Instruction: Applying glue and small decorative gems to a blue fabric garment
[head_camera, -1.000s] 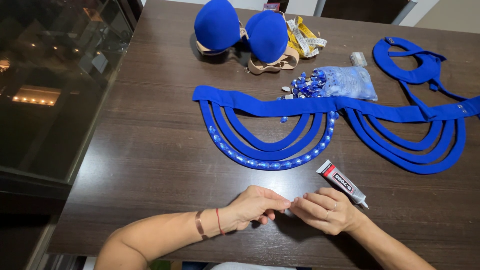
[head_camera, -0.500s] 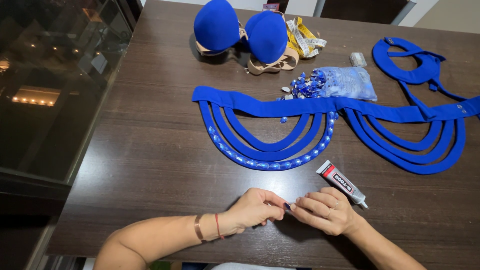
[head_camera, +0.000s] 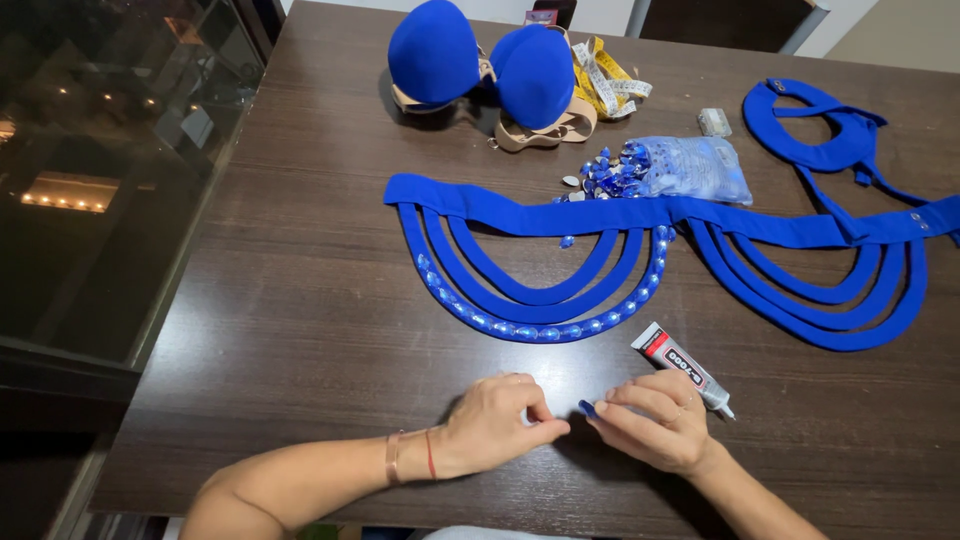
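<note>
My left hand (head_camera: 497, 425) rests on the dark wooden table (head_camera: 300, 300) near its front edge, fingers pinched toward my right hand. My right hand (head_camera: 650, 425) holds a small blue gem (head_camera: 587, 408) at its fingertips and a glue tube (head_camera: 683, 367) that sticks out above the hand. Just beyond both hands lies a blue fabric belt with hanging loops (head_camera: 540, 260); its outer left loop is lined with blue gems (head_camera: 545, 331).
A clear bag spilling blue gems (head_camera: 660, 168) lies behind the belt. A blue bra (head_camera: 480, 60) and a yellow measuring tape (head_camera: 605, 80) sit at the far edge. Another blue fabric piece (head_camera: 820, 130) lies at right. A dark glass pane (head_camera: 90, 180) borders the table's left.
The two hands have shifted slightly apart, and the small blue gem now shows at the right hand's fingertips. The belt and other things have not moved.
</note>
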